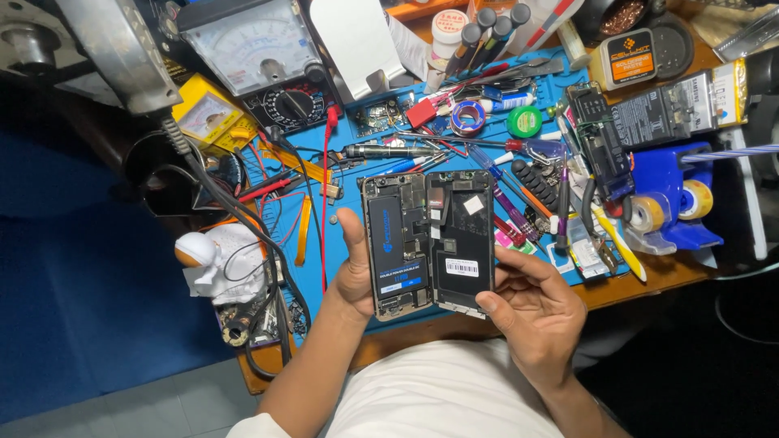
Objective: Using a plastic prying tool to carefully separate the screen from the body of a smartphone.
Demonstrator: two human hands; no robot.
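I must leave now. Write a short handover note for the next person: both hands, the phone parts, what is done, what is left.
Left hand: holds the opened phone body by its left edge, battery showing.
Right hand: holds the screen panel by its lower right, folded out beside the body, inner side up.
Both are above the blue mat.
Done: phone is open.
Left: inside work; the screen is not closed back on.

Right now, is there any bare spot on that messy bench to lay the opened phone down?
Barely. One bare strip of blue mat lies between the red lead and the left hand. Behind and right of the opened phone, tools crowd everything.
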